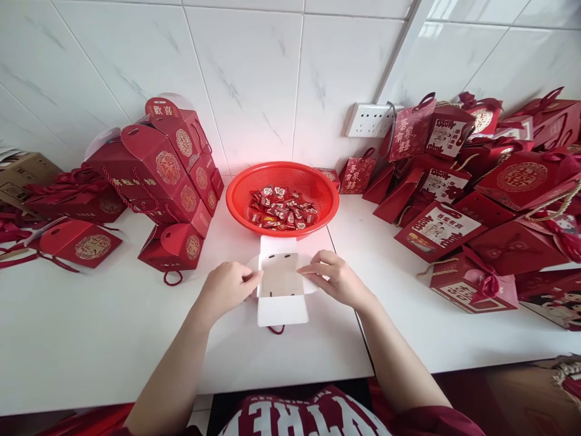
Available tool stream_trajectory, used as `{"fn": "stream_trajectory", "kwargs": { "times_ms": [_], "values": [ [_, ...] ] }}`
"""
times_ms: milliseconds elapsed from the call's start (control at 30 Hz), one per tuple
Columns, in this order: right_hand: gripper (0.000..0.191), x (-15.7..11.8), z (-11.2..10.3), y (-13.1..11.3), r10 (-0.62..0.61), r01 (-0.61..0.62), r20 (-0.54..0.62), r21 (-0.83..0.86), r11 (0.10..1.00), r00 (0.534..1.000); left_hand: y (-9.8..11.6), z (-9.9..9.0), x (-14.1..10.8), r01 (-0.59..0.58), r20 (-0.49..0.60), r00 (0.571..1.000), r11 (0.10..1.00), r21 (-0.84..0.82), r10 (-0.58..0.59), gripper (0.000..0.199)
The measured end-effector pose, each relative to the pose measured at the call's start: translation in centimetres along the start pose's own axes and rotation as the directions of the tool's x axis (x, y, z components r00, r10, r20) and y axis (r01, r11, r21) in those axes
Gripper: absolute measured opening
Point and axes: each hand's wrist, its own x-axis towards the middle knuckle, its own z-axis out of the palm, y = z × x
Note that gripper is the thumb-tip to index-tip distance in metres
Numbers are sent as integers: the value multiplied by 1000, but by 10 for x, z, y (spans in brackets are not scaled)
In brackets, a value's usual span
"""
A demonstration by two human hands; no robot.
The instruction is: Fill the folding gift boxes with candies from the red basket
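Note:
In the head view an opened gift box stands on the table in front of me, its flaps folded outward and its pale inside showing. Slots show near its far and near edges, and a dark red cord loop pokes out below the near flap. My left hand pinches the box's left side flap between thumb and curled fingers. At the right side, my right hand holds the other flap with thumb and fingertips. Just behind the box sits a red plastic basket with small red-wrapped candies in it.
Red gift boxes are stacked at the left, near more boxes with ribbons. A large pile of red boxes and bags covers the right side. A power strip is on the tiled wall. The white table has a seam right of centre.

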Motion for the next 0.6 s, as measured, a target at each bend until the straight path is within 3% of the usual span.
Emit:
{"fn": "stream_trajectory", "kwargs": {
  "times_ms": [167,300,400,600],
  "values": [
    [24,1,8,-5,52,-71,154,122,990,987,-8,20,7,-85,-56,996,979,-188,75,56],
    [32,2,16,-1,163,-202,172,248,947,972,-24,36,19,-138,5,988,892,-430,155,52],
    [35,2,23,3,214,-249,139,325,912,967,-32,48,29,-162,-57,986,826,-539,157,54],
    [30,2,31,3,243,-223,-24,322,920,970,-30,68,36,-230,-265,960,797,-559,91,54]
  ]
}}
